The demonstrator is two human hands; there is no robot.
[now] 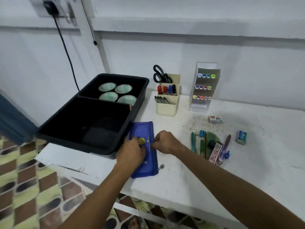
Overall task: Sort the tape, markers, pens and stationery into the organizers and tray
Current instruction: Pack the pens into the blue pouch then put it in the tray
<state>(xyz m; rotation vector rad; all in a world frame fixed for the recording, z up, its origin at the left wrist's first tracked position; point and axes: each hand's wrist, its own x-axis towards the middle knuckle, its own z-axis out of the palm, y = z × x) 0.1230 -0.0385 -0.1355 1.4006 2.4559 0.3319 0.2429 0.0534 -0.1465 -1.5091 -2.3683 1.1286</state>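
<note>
Item in hand: flat blue mesh zip pouch (145, 156), lying on the white desk (247, 162) just beside the front right corner of the black two-compartment plastic tray (49, 129).

Left hand (131, 153): rests on the pouch near a small yellow round object (141, 141); its fingers are curled there, but I cannot tell whether they pinch the object or only press down.

Right hand (165, 142): fingers curled at the pouch's right edge, apparently pinching something small there; I cannot see whether it is the zip pull.

Already placed: four pale green tape rolls (116, 93) in the tray's far compartment; black-handled scissors (160, 75) and red, blue and black markers (166, 89) in the cream tiered organizer (166, 108); coloured pens in the clear stepped rack (204, 86).

Loose: a cluster of green and purple stationery (211, 146), two small boxes (216, 119) and (241, 137), well apart from the pouch.

Handling note, as I judge it: I pin the pouch flat with the left hand, keep the right hand's pull in line with the zip, and avoid dragging the pouch under the tray's overhanging corner. The near tray compartment looks the likely place for it.
</note>
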